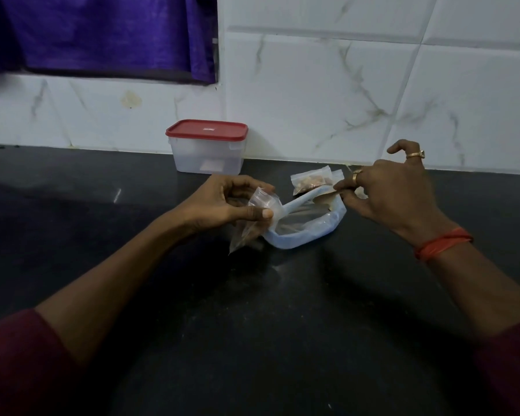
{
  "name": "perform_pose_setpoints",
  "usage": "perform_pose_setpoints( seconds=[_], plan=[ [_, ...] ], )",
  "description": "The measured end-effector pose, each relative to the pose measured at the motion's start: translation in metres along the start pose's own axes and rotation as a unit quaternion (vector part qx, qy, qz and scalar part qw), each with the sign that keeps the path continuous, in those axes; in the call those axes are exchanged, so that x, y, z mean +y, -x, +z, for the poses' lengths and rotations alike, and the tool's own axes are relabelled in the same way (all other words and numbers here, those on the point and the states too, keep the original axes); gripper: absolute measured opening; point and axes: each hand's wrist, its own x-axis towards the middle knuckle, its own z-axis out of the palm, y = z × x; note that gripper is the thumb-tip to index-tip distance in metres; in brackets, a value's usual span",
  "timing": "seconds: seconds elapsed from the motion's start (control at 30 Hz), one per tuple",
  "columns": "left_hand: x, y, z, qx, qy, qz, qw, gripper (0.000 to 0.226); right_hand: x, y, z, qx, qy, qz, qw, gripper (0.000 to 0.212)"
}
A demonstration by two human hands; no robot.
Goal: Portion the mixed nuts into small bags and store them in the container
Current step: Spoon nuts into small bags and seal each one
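Left hand (222, 202) pinches a small bag (260, 197); right hand (394, 190) grips the big bag (308, 232); a lidded container (206, 153) stands behind.

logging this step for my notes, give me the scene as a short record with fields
left hand: holds a clear small bag near its mouth
right hand: pinches the far rim of the large bag, as far as shows
filled bag: brown contents, on the counter behind the large bag
container: red lid on, by the wall, apart from both hands
counter: black
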Motion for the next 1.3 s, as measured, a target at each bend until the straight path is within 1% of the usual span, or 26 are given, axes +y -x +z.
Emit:
perform_pose_setpoints(
  seconds=[0.1,0.2,0.27,0.37,0.47,0.53,0.63,0.7,0.8,0.9,1.0,1.1,1.2,1.3],
  plan=[
    [0.0,0.0,0.004,-0.031,-0.004,-0.005,1.0,0.052,0.0,0.0,0.005,-0.03,0.009,-0.017,0.999,0.015],
    [0.0,-0.001,0.005,-0.042,-0.016,-0.004,0.999,0.053,-0.001,0.001,0.006,-0.027,-0.038,-0.008,0.999,0.014],
    [0.001,-0.001,0.003,-0.039,-0.019,-0.001,0.999,0.052,-0.007,0.001,0.007,-0.013,-0.088,0.017,0.996,0.015],
    [0.001,0.0,-0.002,-0.029,-0.019,0.003,0.999,0.052,-0.018,0.002,0.012,0.023,-0.152,0.079,0.985,0.023],
    [0.002,0.001,-0.006,-0.02,-0.032,0.009,0.999,0.053,-0.02,0.003,0.017,0.037,-0.178,0.114,0.977,0.014],
    [0.002,0.002,-0.006,-0.03,-0.043,0.015,0.999,0.052,-0.019,0.002,0.016,0.031,-0.187,0.137,0.972,0.013],
    [0.004,0.007,-0.003,-0.073,-0.043,0.037,0.996,0.051,-0.018,0.001,0.013,0.014,-0.215,0.174,0.961,0.024],
    [0.006,0.008,0.001,-0.105,-0.05,0.052,0.992,0.053,-0.019,0.002,0.013,0.011,-0.224,0.179,0.958,0.028],
    [0.01,0.008,0.011,-0.148,-0.115,0.083,0.979,0.055,-0.019,0.002,0.014,0.008,-0.231,0.177,0.957,0.035],
    [0.011,0.007,0.018,-0.179,-0.155,0.096,0.967,0.057,-0.018,0.001,0.013,0.002,-0.238,0.178,0.955,0.038],
    [0.014,0.009,0.02,-0.183,-0.18,0.097,0.962,0.06,-0.017,0.002,0.012,0.005,-0.233,0.167,0.958,0.04],
    [0.015,0.009,0.021,-0.181,-0.165,0.096,0.965,0.061,-0.017,0.003,0.014,0.012,-0.21,0.15,0.966,0.033],
    [0.016,0.008,0.019,-0.168,-0.145,0.095,0.971,0.056,-0.015,0.003,0.015,0.011,-0.193,0.142,0.971,0.033],
    [0.015,0.009,0.017,-0.145,-0.129,0.088,0.977,0.048,-0.013,0.002,0.012,0.015,-0.195,0.149,0.969,0.028]
  ],
)
